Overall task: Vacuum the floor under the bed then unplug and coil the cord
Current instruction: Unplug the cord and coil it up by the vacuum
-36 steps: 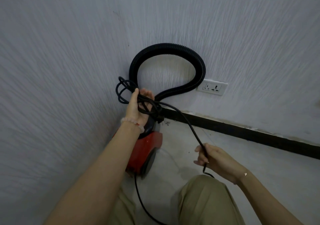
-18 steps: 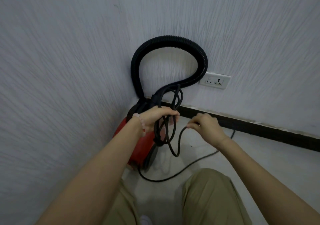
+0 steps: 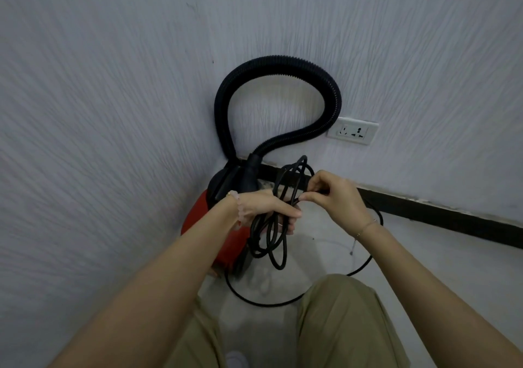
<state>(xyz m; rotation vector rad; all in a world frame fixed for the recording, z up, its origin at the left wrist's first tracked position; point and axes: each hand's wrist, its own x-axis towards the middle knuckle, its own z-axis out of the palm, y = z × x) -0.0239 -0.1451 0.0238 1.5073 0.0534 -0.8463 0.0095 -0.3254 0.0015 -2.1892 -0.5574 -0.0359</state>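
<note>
A small red and black vacuum cleaner [image 3: 198,217] stands in the wall corner, its ribbed black hose [image 3: 283,61] looping up against the wall. My left hand [image 3: 263,206] grips a bundle of black cord loops [image 3: 268,243] in front of the vacuum. My right hand [image 3: 336,195] pinches a strand of the cord right beside the bundle's top. The loose rest of the cord [image 3: 283,302] trails in a curve over the floor between my knees and the wall. The white wall socket [image 3: 353,131] has nothing plugged in.
Textured white walls meet in a corner behind the vacuum. A dark skirting board [image 3: 438,212] runs along the right wall's base. The floor [image 3: 424,268] is pale tile. My knees in khaki trousers [image 3: 339,325] fill the bottom of the view.
My left hand with the cord bundle has dropped from in front of the hose to over the vacuum. My right hand came up from the floor cord to the bundle, adding a loop.
</note>
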